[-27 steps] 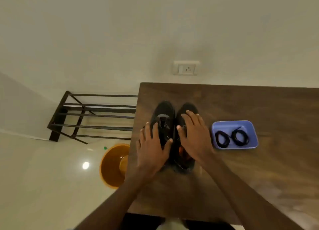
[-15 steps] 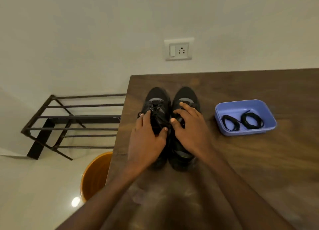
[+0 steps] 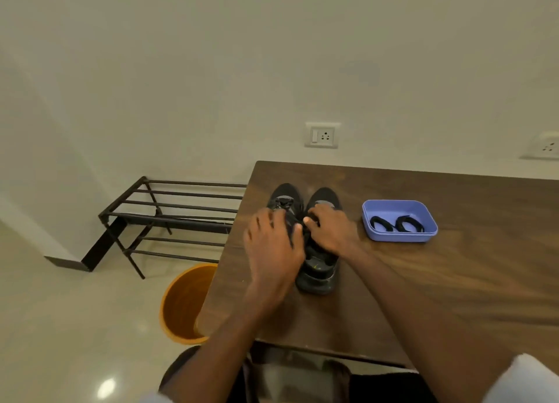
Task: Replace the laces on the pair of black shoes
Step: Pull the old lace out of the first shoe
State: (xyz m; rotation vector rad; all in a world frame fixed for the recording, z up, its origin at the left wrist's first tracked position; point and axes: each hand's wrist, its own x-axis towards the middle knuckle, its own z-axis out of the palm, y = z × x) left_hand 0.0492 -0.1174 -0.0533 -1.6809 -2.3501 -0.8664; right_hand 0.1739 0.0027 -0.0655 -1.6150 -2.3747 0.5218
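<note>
Near the tabletop's (image 3: 453, 281) left edge stand the black shoes (image 3: 320, 269). The left hand (image 3: 272, 248) lies over the left shoe, its grip hidden; the right hand (image 3: 331, 231) curls at the old laces (image 3: 282, 204). Best loosen the knot fully first, then pull eyelet by eyelet; the new laces (image 3: 396, 224) wait in the blue tray (image 3: 399, 238).

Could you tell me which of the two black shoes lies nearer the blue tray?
The right-hand black shoe, under the right hand; the other black shoe sits beyond it from the blue plastic tray.
</note>
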